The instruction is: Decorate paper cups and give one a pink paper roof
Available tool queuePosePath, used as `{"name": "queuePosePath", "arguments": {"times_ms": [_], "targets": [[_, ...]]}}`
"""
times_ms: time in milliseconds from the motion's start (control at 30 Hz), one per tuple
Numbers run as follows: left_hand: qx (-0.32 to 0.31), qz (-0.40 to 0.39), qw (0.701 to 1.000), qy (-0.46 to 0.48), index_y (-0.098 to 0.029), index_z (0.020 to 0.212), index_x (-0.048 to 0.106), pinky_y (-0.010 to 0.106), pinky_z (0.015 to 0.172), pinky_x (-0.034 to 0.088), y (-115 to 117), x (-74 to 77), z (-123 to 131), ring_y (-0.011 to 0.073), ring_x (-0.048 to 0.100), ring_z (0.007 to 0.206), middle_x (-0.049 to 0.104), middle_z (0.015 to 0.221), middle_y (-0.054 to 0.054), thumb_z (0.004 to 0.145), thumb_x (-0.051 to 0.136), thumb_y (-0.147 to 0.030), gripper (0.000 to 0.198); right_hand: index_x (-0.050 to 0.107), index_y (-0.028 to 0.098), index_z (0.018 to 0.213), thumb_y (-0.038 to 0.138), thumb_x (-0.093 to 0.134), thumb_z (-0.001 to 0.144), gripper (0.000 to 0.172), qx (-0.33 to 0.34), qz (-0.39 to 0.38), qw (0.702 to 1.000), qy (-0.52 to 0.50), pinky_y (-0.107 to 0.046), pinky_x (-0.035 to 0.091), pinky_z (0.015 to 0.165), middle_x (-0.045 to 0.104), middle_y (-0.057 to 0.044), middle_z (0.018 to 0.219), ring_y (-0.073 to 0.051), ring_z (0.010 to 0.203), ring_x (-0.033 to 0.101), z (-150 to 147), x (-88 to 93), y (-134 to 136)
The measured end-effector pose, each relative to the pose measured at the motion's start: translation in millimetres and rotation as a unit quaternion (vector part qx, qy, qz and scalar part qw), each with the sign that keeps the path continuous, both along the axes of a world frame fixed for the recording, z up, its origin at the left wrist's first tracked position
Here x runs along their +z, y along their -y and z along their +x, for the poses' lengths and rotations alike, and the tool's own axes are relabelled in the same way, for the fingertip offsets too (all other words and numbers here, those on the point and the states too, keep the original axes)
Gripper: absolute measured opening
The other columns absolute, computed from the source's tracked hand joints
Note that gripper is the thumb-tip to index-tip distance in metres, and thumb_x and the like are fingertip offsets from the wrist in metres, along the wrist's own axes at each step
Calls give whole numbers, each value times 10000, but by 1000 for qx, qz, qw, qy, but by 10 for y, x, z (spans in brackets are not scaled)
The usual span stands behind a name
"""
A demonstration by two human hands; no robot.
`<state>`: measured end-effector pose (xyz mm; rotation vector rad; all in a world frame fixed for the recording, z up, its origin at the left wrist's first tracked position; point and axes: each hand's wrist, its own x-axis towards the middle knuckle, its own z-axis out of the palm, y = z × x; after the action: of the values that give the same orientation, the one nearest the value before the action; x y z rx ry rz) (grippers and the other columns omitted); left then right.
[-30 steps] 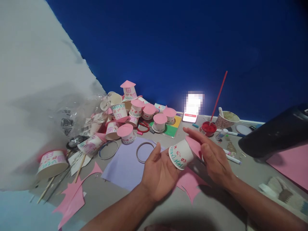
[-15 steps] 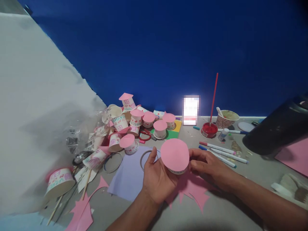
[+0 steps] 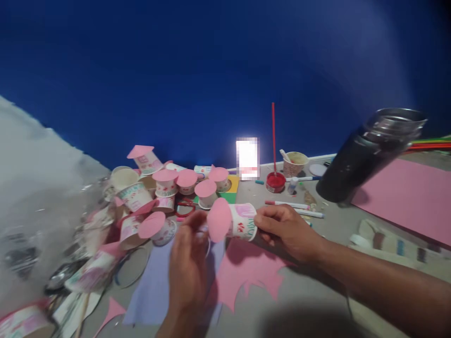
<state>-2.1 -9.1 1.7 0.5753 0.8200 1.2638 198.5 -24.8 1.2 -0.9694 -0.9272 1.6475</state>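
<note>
The right hand (image 3: 292, 230) comes in from the lower right, forearm slanting, its thumb and fingers pinching the rim of a paper cup (image 3: 243, 224), which is held sideways above the worktop (image 3: 324, 277), its pink top (image 3: 219, 220) towards the left hand (image 3: 188, 258). That hand rises from the bottom edge, its fingers loosely bent and released beside the top; whether they touch it I cannot tell. It hides part of a lilac sheet (image 3: 155, 281), another cup (image 3: 24, 321) is cut off at the lower left, and the bright screen (image 3: 247, 158) is pixelated
</note>
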Motion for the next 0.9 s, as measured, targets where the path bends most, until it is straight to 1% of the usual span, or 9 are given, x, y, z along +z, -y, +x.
{"name": "queuePosePath", "arguments": {"times_ms": [33,67,133,267,333,400,567,767,900], "targets": [[90,87,989,-77,-298,1235,732,283,1143,447,10,26,-10,209,571,1367,702,1389,-1,959,682,-395,297,598,184,619,561,825,771,465,-12,27,998,61,-233,233,448,507,45,512,-83,475,366,20,40,10],[142,154,967,-148,-285,1256,737,300,1197,395,30,53,-12,231,506,1439,656,1461,13,961,682,-407,324,586,192,605,560,769,822,465,-22,53,992,115,-236,247,447,492,47,508,-89,477,369,34,75,23],[151,210,944,-207,-282,1259,757,342,1226,372,88,98,11,278,473,1476,634,1495,30,930,721,-432,363,567,202,596,511,659,909,449,-48,113,969,213,-242,280,457,470,50,514,-98,488,382,39,132,59],[71,200,955,-207,-288,1268,763,388,1263,337,158,82,63,300,465,1494,657,1477,36,885,778,-419,405,556,207,594,335,576,961,389,-82,242,905,340,-260,336,500,516,35,553,-114,517,455,-11,162,127],[52,173,960,-216,-284,1268,763,398,1276,312,150,40,49,294,464,1497,670,1462,38,908,754,-416,383,581,204,624,274,570,966,349,-89,304,872,373,-264,371,536,567,21,593,-120,548,510,-46,141,155],[31,143,965,-219,-273,1265,765,401,1259,340,130,3,23,297,493,1475,682,1448,50,931,727,-419,367,621,199,677,236,563,974,305,-90,344,851,387,-265,399,567,612,3,642,-127,585,553,-75,104,177],[3,108,973,-203,-262,1246,777,356,1145,471,89,-36,18,282,605,1366,724,1384,68,942,719,-401,339,656,202,750,210,561,978,247,-82,387,832,388,-259,411,580,640,-13,720,-134,630,556,-111,16,198],[1,86,975,-203,-265,1221,788,362,1153,469,83,-58,41,279,598,1378,718,1395,72,929,737,-388,321,578,205,756,181,541,966,215,-91,423,813,391,-281,341,573,594,-5,736,-135,629,498,-145,-60,214],[3,75,974,-212,-274,1214,791,361,1137,486,80,-60,35,280,614,1360,725,1383,66,930,735,-383,309,597,206,833,199,468,1011,220,-100,443,798,396,-297,332,606,591,-19,781,-154,680,502,-182,-109,223]]}}
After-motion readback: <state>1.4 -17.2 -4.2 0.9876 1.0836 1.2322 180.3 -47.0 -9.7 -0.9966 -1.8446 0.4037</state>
